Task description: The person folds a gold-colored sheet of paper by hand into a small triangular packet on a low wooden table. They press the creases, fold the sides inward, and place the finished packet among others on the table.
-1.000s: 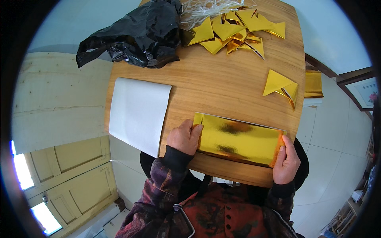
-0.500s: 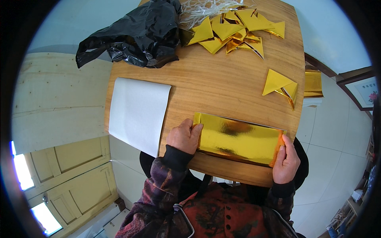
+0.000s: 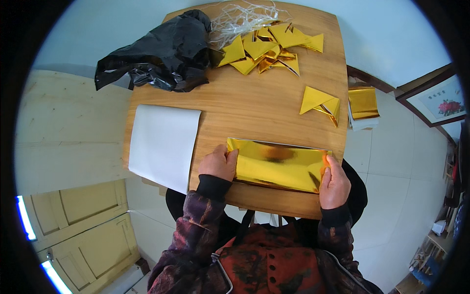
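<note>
A long, shiny gold foil paper strip [image 3: 276, 169] lies along the near edge of the wooden table [image 3: 254, 110]. My left hand [image 3: 218, 162] is closed on its left end, the thumb on top of the foil. At the other end, my right hand [image 3: 335, 185] pinches the short edge, thumb above and fingers at the side. Left of the strip lies a sheet of white paper [image 3: 164, 144]. Farther back on the right rests a folded gold piece with triangular flaps [image 3: 319, 104].
A crumpled black plastic bag [image 3: 164, 54] covers the table's far left. Beside it are tangled clear plastic strips [image 3: 240, 22] and a heap of folded gold pieces [image 3: 267, 46]. More gold sheets [image 3: 363, 103] sit beyond the table's right edge, near a framed picture [image 3: 435, 102].
The whole view has shifted, so the table appears farther left. Both hands keep hold of the gold strip, whose surface now looks slightly more buckled near the right end.
</note>
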Action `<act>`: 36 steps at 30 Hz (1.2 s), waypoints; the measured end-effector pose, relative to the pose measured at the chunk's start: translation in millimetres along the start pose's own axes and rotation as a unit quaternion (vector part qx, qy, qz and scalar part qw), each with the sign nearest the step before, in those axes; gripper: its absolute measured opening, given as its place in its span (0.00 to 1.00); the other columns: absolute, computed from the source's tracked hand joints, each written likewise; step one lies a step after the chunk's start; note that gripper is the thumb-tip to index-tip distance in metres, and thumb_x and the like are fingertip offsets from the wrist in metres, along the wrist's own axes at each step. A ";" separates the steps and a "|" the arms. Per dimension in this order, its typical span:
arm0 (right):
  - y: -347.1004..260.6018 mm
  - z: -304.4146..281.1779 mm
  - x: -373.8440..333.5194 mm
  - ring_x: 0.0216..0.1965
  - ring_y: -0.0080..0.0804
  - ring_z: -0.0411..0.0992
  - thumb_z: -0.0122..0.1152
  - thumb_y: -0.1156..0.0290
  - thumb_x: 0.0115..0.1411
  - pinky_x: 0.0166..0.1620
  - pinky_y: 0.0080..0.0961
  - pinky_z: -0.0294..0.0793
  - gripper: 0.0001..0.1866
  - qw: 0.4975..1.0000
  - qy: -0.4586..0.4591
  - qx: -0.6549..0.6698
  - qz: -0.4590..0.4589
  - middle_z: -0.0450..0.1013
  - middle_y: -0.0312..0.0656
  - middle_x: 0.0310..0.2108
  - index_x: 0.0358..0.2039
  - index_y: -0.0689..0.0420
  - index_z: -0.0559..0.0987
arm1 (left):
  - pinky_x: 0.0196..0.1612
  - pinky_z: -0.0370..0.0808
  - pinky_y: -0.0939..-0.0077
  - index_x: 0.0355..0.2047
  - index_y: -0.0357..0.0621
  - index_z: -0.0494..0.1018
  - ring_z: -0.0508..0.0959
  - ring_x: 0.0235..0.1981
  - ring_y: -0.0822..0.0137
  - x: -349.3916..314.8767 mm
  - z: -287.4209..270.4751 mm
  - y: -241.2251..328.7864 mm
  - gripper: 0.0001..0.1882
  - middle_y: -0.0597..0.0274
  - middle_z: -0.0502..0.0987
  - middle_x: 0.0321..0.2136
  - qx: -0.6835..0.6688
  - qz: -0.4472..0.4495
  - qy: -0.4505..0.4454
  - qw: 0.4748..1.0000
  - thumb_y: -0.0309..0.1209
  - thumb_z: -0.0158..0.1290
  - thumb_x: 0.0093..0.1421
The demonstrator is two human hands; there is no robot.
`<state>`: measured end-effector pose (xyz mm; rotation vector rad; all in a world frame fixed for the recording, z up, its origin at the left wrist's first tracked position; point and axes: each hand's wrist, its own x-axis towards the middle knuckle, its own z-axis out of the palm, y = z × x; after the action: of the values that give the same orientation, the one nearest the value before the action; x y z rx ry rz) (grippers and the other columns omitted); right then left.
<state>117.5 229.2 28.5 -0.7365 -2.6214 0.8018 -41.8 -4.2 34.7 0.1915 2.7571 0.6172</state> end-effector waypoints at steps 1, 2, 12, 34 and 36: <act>-0.2 0.4 -0.1 0.45 0.49 0.76 0.52 0.79 0.60 0.47 0.34 0.76 0.14 1.000 0.002 0.000 -0.003 0.76 0.53 0.43 0.47 0.62 0.77 | 0.30 0.74 0.52 0.29 0.41 0.73 0.78 0.27 0.43 0.2 0.6 -0.3 0.18 0.45 0.77 0.22 0.004 -0.002 0.000 1.000 0.45 0.53 0.60; 0.0 0.9 -0.1 0.45 0.49 0.76 0.52 0.78 0.61 0.47 0.34 0.76 0.14 1.000 0.004 -0.001 -0.005 0.77 0.53 0.43 0.47 0.62 0.77 | 0.30 0.74 0.51 0.29 0.41 0.73 0.78 0.27 0.43 0.4 1.4 -0.6 0.18 0.45 0.77 0.22 0.009 -0.005 0.001 1.000 0.45 0.53 0.60; 7.9 4.0 -1.5 0.41 0.49 0.76 0.53 0.79 0.58 0.42 0.37 0.77 0.17 0.999 0.013 -0.031 -0.033 0.77 0.49 0.42 0.49 0.58 0.75 | 0.30 0.73 0.52 0.27 0.39 0.73 0.78 0.28 0.42 2.2 6.9 -6.1 0.18 0.44 0.77 0.23 -0.001 0.020 0.026 0.999 0.44 0.54 0.60; 8.0 8.4 -1.4 0.40 0.47 0.77 0.53 0.79 0.57 0.37 0.37 0.78 0.18 0.996 0.027 -0.070 -0.053 0.77 0.46 0.43 0.49 0.54 0.75 | 0.31 0.74 0.50 0.28 0.41 0.74 0.78 0.29 0.42 2.7 4.4 -1.6 0.18 0.44 0.78 0.23 0.031 0.008 0.025 0.999 0.46 0.54 0.59; 5.9 8.9 -2.8 0.35 0.47 0.77 0.52 0.76 0.59 0.34 0.38 0.78 0.16 0.995 0.009 -0.100 -0.019 0.78 0.46 0.39 0.48 0.54 0.76 | 0.31 0.74 0.50 0.28 0.41 0.74 0.78 0.29 0.42 3.9 5.4 -2.4 0.18 0.45 0.78 0.24 0.037 0.011 0.028 0.999 0.46 0.54 0.59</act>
<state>118.3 228.0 17.5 -0.7401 -2.7177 0.5236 -43.9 -3.5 27.9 0.2243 2.8372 0.5342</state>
